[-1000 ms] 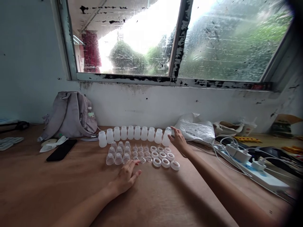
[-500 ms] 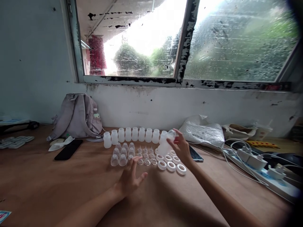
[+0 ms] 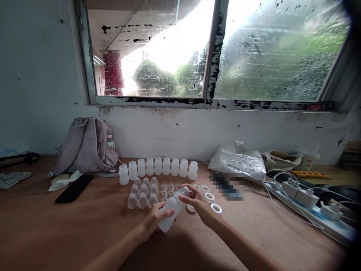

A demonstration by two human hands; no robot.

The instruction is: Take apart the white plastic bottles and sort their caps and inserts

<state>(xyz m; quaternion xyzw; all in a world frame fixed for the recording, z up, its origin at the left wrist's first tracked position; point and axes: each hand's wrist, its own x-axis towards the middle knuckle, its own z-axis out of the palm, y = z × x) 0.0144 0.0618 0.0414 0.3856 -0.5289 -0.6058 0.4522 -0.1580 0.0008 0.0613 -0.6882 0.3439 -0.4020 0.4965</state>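
Note:
A frosted baby bottle [image 3: 167, 219] is tilted over the table in front of me, its top leaning to the right. My left hand [image 3: 152, 222] is wrapped round its body. At the upper end, the fingers of my right hand [image 3: 199, 203] are closed on the clear cap [image 3: 184, 191]. Just behind stand several upturned clear caps [image 3: 142, 200] in rows. Small clear nipples [image 3: 170, 185] sit beside them, partly hidden by the bottle and my right hand. White screw rings [image 3: 216, 209] lie to the right, some covered by that hand.
Several frosted bottle bodies [image 3: 158, 166] stand in a curved row near the wall. A black phone [image 3: 73, 189] and a grey backpack [image 3: 84, 148] are at left. On the right are a silver plastic bag [image 3: 239, 160] and a power strip [image 3: 335, 222] with chargers and cables.
The capped bottle has come from the right end of the bottle row down to the front middle. My left hand, open before, has closed round its body.

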